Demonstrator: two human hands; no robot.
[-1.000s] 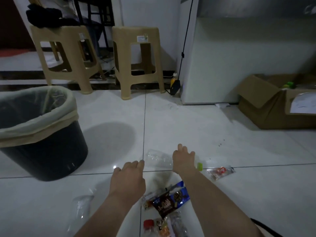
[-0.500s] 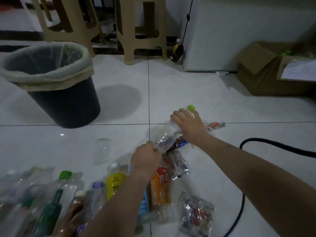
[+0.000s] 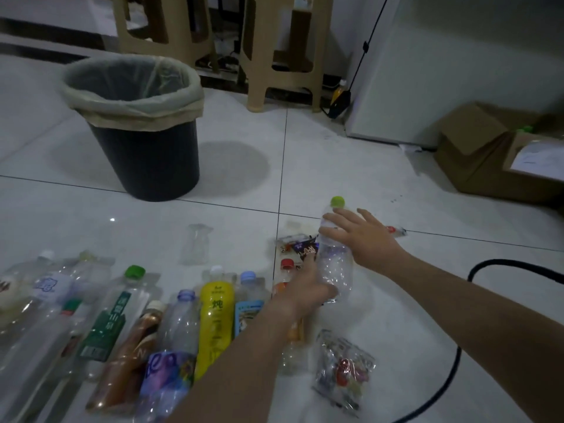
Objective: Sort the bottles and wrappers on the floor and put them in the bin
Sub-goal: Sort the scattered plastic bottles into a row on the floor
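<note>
A crumpled clear bottle with a green cap [image 3: 335, 264] is off the floor at centre right. My left hand [image 3: 305, 290] grips its lower end. My right hand [image 3: 364, 239] lies against its upper part with fingers spread and straight. The black bin [image 3: 146, 160] with a pale liner stands open at the upper left, well apart from both hands. A row of bottles lies on the floor at lower left, among them a yellow bottle [image 3: 215, 315] and a green-label bottle [image 3: 108, 325]. A dark wrapper [image 3: 302, 247] and a clear snack packet [image 3: 341, 370] lie near my hands.
A clear plastic bag [image 3: 197, 244] lies on the tiles between the bin and the bottles. A black cable [image 3: 451, 361] curves across the floor on the right. A cardboard box [image 3: 476, 157] sits at far right, beige stools [image 3: 283, 56] and a white cabinet [image 3: 457, 56] behind.
The green-capped bottle has come up off the floor and nearer to me, my left hand now holding its base. My right hand's fingers have loosened. The view has tilted down.
</note>
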